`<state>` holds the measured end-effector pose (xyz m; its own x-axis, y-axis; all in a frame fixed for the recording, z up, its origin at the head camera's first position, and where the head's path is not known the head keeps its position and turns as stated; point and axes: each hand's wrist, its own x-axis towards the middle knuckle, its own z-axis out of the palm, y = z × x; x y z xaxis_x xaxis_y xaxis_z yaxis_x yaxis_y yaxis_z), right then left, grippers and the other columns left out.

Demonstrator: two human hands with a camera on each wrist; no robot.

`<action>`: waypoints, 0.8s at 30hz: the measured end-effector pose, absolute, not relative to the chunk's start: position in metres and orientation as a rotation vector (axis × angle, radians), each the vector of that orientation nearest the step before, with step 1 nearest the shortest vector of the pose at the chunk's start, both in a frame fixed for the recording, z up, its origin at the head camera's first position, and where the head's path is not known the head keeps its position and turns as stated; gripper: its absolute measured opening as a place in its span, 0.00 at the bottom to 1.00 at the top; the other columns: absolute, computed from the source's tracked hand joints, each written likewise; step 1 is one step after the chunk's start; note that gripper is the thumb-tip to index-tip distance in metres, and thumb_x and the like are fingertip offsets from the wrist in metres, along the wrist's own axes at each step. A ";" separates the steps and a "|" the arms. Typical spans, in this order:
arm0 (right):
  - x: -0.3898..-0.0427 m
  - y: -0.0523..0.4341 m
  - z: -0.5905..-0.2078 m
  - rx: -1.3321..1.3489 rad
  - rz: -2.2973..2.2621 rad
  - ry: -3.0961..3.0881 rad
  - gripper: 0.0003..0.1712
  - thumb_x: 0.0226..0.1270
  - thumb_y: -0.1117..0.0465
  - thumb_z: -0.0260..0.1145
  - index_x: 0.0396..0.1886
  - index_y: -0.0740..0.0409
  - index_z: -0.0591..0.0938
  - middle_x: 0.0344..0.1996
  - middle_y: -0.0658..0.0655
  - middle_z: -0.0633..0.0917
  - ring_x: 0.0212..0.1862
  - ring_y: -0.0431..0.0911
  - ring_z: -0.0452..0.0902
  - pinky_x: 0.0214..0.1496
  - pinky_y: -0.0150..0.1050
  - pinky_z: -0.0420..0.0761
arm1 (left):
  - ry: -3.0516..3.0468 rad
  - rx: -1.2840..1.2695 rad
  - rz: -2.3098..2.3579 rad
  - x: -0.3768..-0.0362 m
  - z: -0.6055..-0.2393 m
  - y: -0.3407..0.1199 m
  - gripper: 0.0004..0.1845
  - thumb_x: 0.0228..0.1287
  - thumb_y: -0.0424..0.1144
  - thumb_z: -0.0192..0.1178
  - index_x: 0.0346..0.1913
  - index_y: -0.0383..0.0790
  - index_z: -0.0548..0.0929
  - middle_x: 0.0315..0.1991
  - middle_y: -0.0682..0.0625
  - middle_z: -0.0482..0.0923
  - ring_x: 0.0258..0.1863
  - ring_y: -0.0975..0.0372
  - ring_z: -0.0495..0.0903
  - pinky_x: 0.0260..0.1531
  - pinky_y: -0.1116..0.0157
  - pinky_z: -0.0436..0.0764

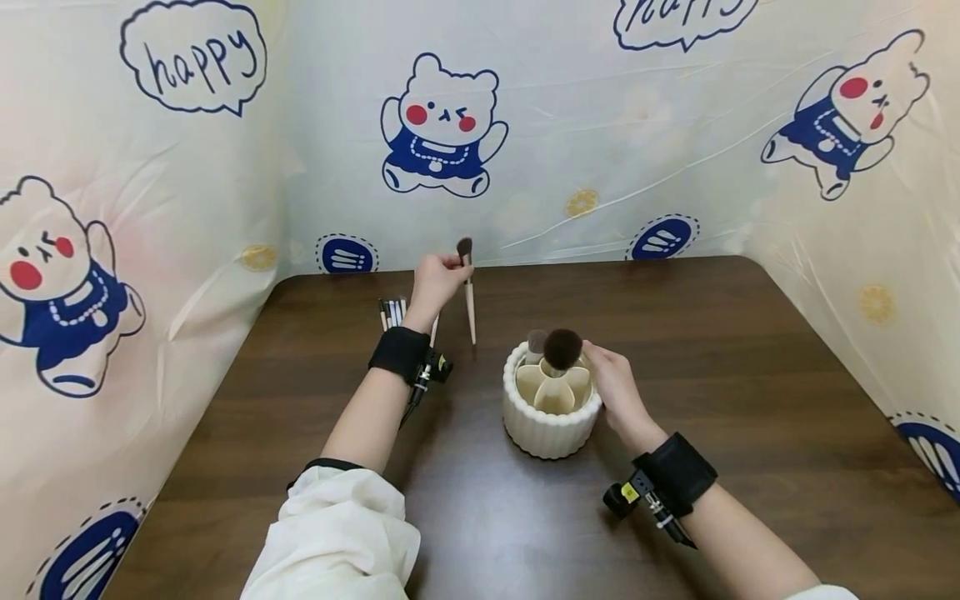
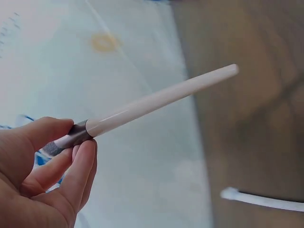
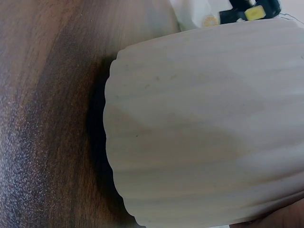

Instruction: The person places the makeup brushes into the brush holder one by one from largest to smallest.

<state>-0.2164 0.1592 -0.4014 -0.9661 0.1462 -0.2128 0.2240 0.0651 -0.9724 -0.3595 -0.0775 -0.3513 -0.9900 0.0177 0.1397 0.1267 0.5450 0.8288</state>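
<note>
Resting against the ribbed holder (image 1: 551, 429) at its 3 o'clock side, the right hand (image 1: 617, 387) is cupping its wall, while the left hand (image 1: 437, 282) is pinching a makeup brush (image 1: 468, 292) upright above the worktop (image 1: 750, 350) at 11 o'clock.

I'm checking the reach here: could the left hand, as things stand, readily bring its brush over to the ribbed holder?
Probably yes: the left hand pinches the brush above bare table, and nothing lies between it and the holder, which the right hand holds.

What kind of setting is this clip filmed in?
Probably a makeshift recording booth, not a lived-in room: a wooden table walled on three sides by cartoon-bear sheeting, with only a brush holder and makeup brushes on it.
</note>
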 end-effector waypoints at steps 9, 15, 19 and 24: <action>-0.213 0.160 -0.399 0.364 -2.078 2.229 0.29 0.77 0.53 0.46 0.67 0.71 0.66 0.71 0.67 0.63 0.74 0.57 0.54 0.76 0.50 0.56 | -2.483 -0.347 -1.544 -0.299 -0.298 -0.067 0.13 0.63 0.39 0.61 0.45 0.32 0.83 0.41 0.40 0.83 0.40 0.55 0.80 0.37 0.69 0.75; -0.214 0.159 -0.399 0.365 -2.072 2.236 0.30 0.77 0.54 0.46 0.67 0.71 0.65 0.71 0.67 0.63 0.74 0.57 0.55 0.75 0.49 0.58 | -2.415 -0.454 -1.620 -0.254 -0.281 -0.069 0.12 0.62 0.39 0.63 0.44 0.34 0.83 0.40 0.41 0.83 0.39 0.56 0.82 0.43 0.65 0.81; -0.214 0.158 -0.399 0.370 -2.084 2.227 0.30 0.77 0.54 0.46 0.67 0.72 0.66 0.70 0.67 0.65 0.73 0.56 0.57 0.74 0.49 0.60 | -2.409 -0.467 -1.662 -0.232 -0.280 -0.069 0.12 0.62 0.39 0.64 0.44 0.35 0.82 0.40 0.42 0.83 0.40 0.58 0.82 0.45 0.65 0.82; -0.213 0.157 -0.399 0.361 -2.097 2.218 0.30 0.76 0.54 0.46 0.67 0.72 0.66 0.69 0.68 0.66 0.72 0.56 0.59 0.73 0.48 0.61 | -2.405 -0.532 -1.711 -0.215 -0.294 -0.067 0.10 0.61 0.36 0.64 0.42 0.34 0.81 0.39 0.41 0.83 0.39 0.58 0.84 0.43 0.67 0.83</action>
<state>-0.2132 0.1572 -0.3986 -0.9701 0.1229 -0.2093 0.2159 0.0426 -0.9755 -0.2145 -0.0668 -0.2935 -0.9272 0.2017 0.3156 0.3643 0.2898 0.8850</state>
